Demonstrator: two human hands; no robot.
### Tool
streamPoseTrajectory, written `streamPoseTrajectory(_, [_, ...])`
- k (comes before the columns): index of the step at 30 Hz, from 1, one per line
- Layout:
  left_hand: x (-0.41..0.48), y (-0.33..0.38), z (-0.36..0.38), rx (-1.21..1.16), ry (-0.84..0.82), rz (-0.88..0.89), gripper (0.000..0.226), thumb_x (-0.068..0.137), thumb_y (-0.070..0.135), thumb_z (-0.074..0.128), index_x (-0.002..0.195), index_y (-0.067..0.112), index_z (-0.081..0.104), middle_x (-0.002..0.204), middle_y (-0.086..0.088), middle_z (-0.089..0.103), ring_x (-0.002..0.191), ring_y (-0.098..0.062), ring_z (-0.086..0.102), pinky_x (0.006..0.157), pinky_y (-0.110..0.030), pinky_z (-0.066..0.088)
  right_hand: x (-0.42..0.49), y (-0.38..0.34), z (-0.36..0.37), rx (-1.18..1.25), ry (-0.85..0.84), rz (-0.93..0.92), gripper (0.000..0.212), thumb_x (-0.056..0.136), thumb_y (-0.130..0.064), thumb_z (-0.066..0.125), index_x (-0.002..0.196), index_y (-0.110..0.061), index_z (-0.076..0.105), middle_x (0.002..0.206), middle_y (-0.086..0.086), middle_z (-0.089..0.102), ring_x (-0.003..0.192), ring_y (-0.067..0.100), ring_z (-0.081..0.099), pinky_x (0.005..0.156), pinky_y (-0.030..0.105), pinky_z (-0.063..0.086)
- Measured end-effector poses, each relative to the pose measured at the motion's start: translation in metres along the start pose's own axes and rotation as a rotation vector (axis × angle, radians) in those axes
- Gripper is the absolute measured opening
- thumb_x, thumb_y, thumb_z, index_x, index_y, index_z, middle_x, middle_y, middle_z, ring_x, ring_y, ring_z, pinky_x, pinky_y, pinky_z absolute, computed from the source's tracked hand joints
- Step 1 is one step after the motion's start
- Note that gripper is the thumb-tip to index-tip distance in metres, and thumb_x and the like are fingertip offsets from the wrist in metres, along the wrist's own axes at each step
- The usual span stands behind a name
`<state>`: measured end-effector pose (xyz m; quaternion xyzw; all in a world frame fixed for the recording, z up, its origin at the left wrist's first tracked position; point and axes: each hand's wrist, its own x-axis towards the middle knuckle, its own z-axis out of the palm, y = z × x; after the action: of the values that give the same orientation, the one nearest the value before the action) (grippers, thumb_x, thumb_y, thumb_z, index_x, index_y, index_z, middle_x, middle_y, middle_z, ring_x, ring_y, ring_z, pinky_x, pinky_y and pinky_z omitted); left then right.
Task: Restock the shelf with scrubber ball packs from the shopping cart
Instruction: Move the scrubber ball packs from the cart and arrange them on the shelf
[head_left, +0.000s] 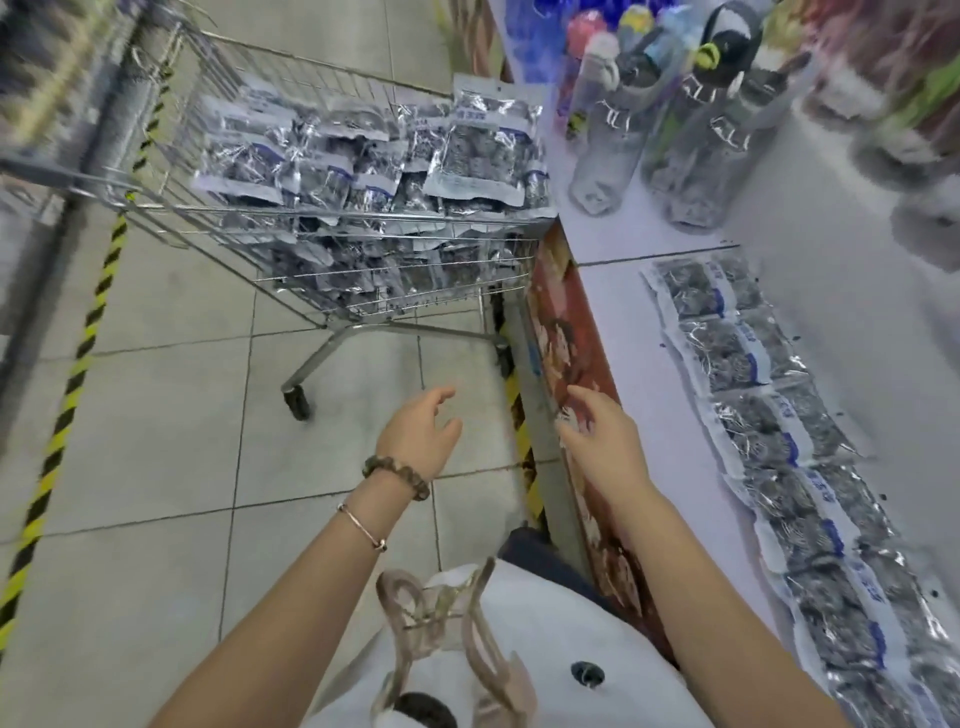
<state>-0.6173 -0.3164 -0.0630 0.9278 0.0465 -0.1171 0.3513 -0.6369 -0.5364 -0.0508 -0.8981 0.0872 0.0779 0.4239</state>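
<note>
Clear plastic bottles (608, 140) with coloured lids stand upper right — a beige hair clip (441, 618) shows bottom centre, and yellow-black striped tape (80, 364) runs down the tiled floor (171, 426) at left.

white shelf (644, 322) | row of scrubber packs (769, 415) | bottles (670, 140)

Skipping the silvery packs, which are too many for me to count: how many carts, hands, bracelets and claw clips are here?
Shopping cart: 1
Hands: 2, the left hand and the right hand, both empty
Bracelets: 2, a beaded bracelet and a thin bracelet, both on the left wrist
Claw clip: 1
Total: 6
</note>
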Motion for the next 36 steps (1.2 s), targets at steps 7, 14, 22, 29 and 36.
streamPoseTrajectory(7, [0.106, -0.006, -0.031, -0.018, 0.048, -0.064, 0.037, 0.088, 0.023, 0.053, 0.125, 0.020, 0.050, 0.124, -0.001, 0.054, 0.105, -0.016, 0.055, 0.086, -0.031, 0.046, 0.123, -0.033, 0.017, -0.053, -0.079, -0.053, 0.047, 0.090, -0.025, 0.059, 0.136, -0.019, 0.046, 0.135, 0.001, 0.050, 0.123, 0.016, 0.046, 0.101, 0.027, 0.036])
streamPoseTrajectory(14, [0.236, 0.018, -0.077, -0.013, 0.084, -0.105, 0.036, 0.089, 0.025, 0.053, 0.125, 0.021, 0.051, 0.125, 0.004, 0.053, 0.108, -0.015, 0.055, 0.087, -0.029, 0.045, 0.276, -0.088, 0.014, -0.115, -0.131, -0.116, 0.045, 0.091, -0.023, 0.058, 0.134, -0.018, 0.048, 0.135, 0.002, 0.051, 0.122, 0.017, 0.047, 0.095, 0.025, 0.036])
streamPoseTrajectory(22, [0.342, 0.018, -0.115, -0.090, 0.095, -0.141, 0.036, 0.089, 0.023, 0.054, 0.124, 0.020, 0.052, 0.123, 0.002, 0.055, 0.105, -0.015, 0.057, 0.090, -0.037, 0.049, 0.386, -0.115, 0.021, -0.069, -0.121, 0.023, 0.041, 0.089, -0.025, 0.060, 0.129, -0.016, 0.053, 0.130, 0.001, 0.056, 0.118, 0.017, 0.051, 0.098, 0.032, 0.042])
streamPoseTrajectory(29, [0.447, -0.009, -0.155, -0.098, 0.046, -0.191, 0.034, 0.090, 0.022, 0.052, 0.124, 0.019, 0.052, 0.112, 0.000, 0.056, 0.095, -0.017, 0.058, 0.082, -0.038, 0.053, 0.458, -0.125, 0.049, -0.022, -0.046, 0.220, 0.040, 0.090, -0.020, 0.056, 0.129, -0.013, 0.052, 0.129, 0.007, 0.056, 0.115, 0.024, 0.053, 0.092, 0.032, 0.041])
streamPoseTrajectory(36, [0.551, -0.028, -0.212, -0.113, 0.094, -0.186, 0.032, 0.091, 0.020, 0.052, 0.123, 0.020, 0.052, 0.123, 0.000, 0.056, 0.084, -0.019, 0.062, 0.072, -0.033, 0.054, 0.536, -0.159, 0.065, -0.040, 0.042, 0.358, 0.039, 0.092, -0.024, 0.055, 0.128, -0.011, 0.051, 0.117, 0.004, 0.061, 0.097, 0.021, 0.055, 0.083, 0.031, 0.040])
